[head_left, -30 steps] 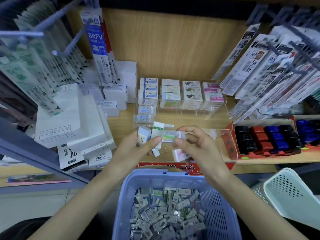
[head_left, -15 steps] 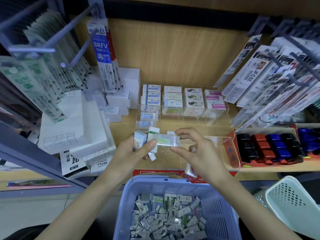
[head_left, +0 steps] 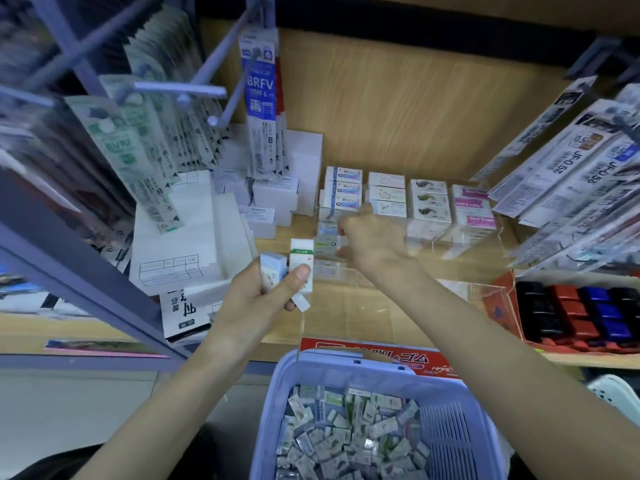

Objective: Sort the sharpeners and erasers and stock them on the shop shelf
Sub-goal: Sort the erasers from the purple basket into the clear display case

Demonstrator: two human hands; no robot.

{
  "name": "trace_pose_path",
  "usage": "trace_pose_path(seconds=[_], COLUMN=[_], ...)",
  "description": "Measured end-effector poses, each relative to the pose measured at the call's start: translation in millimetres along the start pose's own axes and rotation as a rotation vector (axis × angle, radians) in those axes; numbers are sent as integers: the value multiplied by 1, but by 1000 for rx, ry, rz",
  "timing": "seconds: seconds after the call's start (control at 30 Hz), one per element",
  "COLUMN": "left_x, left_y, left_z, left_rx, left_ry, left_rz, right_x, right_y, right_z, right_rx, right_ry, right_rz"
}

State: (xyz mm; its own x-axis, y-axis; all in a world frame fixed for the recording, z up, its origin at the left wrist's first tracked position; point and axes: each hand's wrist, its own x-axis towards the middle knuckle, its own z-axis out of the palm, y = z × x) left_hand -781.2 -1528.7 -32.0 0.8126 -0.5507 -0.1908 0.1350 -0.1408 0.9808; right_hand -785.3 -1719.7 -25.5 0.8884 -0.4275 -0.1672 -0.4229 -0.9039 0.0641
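1. Forward since earlier, right hand (head_left: 372, 244) now reaches into the clear tray (head_left: 462, 239); blur hides whether it pinches anything.
2. Left hand (head_left: 256, 299) grips erasers (head_left: 301, 263) near the shelf's front edge; a loosened thumb could drop them.

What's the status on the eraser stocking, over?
Left hand grips a few erasers. Right hand at left column of the clear tray, blurred, grip unclear. Basket below holds more. Nothing blocking.

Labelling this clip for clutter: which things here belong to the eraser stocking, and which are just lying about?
Job: left hand gripping erasers; right hand at the clear display tray; blue basket of packets.
Lying about: hanging refill packs; white boxes; white basket.
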Motion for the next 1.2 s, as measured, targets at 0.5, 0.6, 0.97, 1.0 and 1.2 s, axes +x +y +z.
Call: trace_pose_path(seconds=[0.5, 0.6, 0.97, 1.0, 1.2], left_x=[-4, -3, 2, 2, 6], left_y=[9, 13, 9, 8, 7], left_z=[15, 21, 33, 34, 42], left_rx=[1, -96, -58, -56, -76], left_ry=[-193, -178, -181, -155, -118], left_rz=[65, 43, -30, -47, -73], right_x=[-86, -92, -99, -101, -119], right_y=[28, 33, 41, 43, 53], right_z=[-23, -16, -7, -7, 1], right_rx=[1134, 1268, 1396, 1379, 1048], right_ry=[-91, -74, -48, -11, 112], right_rz=[-315, -238, -13, -33, -108])
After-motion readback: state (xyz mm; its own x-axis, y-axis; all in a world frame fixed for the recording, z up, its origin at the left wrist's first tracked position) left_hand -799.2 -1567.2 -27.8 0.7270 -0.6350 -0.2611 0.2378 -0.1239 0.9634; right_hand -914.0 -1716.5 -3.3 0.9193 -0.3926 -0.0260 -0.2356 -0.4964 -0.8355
